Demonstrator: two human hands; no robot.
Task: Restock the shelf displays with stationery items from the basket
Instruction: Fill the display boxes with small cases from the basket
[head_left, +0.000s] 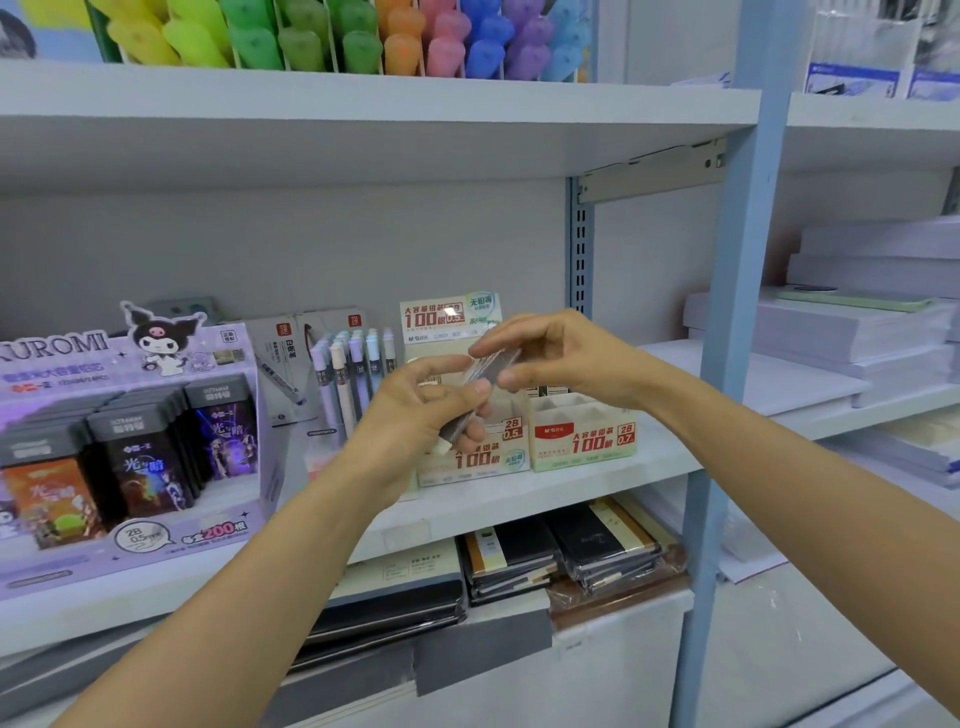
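**A:** Where is the stock right now?

**B:** In the middle of the frame. The lead cases (493, 366) are slim, dark and blurred, so I can't say how many there are. Both hands hold them up in front of the shelf (519, 504). The left hand (415, 410) is curled round the lower end. The right hand (561, 358) pinches the upper end between thumb and fingertips. The basket is out of view.

**A:** What could go wrong from here?

**B:** Mostly a mix-up, I think. Just behind the hands two near-identical cream boxes sit side by side, the 0.5 box (483, 462) and the 0.7 box (582, 441). A case could easily end up in the wrong slot. The right hand's pinch also looks light. If a case slipped, it could fall past the shelf edge to the notebooks (561, 556) at lower centre. The pens (348, 374) stand just left of the left hand, so a careless wrist might tip them.

**A:** What writing can you read?

**B:** The cream boxes say "2B 0.5" and "2B 0.7", each with a big red "100". The tall card (447, 317) behind them repeats "100" and carries a small "M&G" mark. At left, the purple box (130, 545) reads "KUROMI", "2B 0.5mm" and "200". The remaining print is Chinese and too blurred for me to read.
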